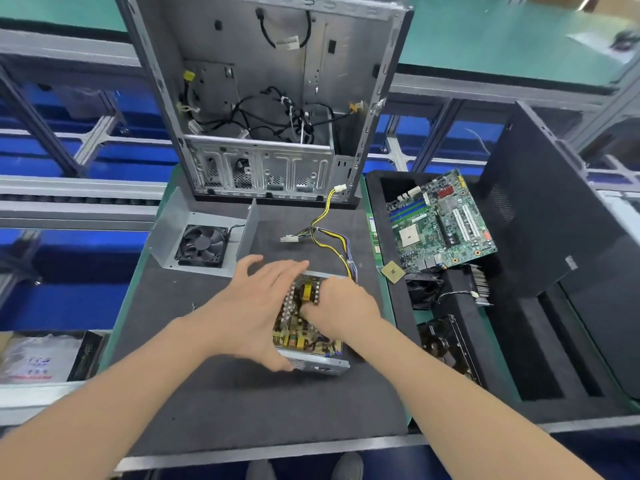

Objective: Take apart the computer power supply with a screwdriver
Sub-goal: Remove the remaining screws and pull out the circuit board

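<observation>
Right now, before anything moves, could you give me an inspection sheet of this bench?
Surface: dark mat, a few specks.
Job's things: power supply open, circuit board bare; cover with fan set aside; no screwdriver seen.
Clutter: computer case standing behind; motherboard and chip on foam tray.
Hands: left hand spread over the supply; right hand with fingers curled into the board, grip hidden.
Cables: coloured wire bundle runs from the supply across the mat.
Surroundings: blue bins, metal racks.

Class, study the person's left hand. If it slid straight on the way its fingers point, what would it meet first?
Probably the bundle of wires lying just beyond the power supply that the left hand rests on; heights are hard to judge.
</observation>
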